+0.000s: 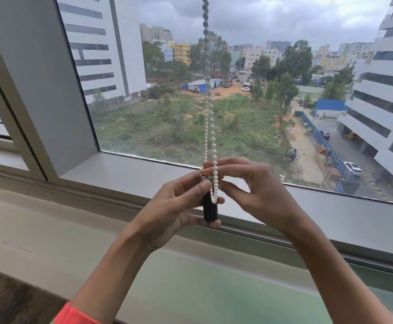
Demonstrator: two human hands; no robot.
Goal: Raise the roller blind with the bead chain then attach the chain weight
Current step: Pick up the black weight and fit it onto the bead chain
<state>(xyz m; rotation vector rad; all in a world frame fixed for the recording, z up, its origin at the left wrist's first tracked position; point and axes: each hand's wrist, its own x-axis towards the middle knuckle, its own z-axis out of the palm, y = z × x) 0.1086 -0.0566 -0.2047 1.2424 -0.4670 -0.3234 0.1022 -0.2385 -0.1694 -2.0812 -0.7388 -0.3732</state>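
White bead chain (206,127) hangs before window, bottom loop against black chain weight (209,208). Left hand (174,206) grip clamped on weight, upright. Right hand (256,183) grip pinched on loop. Advice: steady weight, seat loop in top slot.

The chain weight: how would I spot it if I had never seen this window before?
Start at the big window and follow the white bead chain straight down to where the two hands meet above the sill. The chain weight is the small dark cylinder with a silvery top, held upright in the left hand. It is the only black thing among pale beads and fingers.
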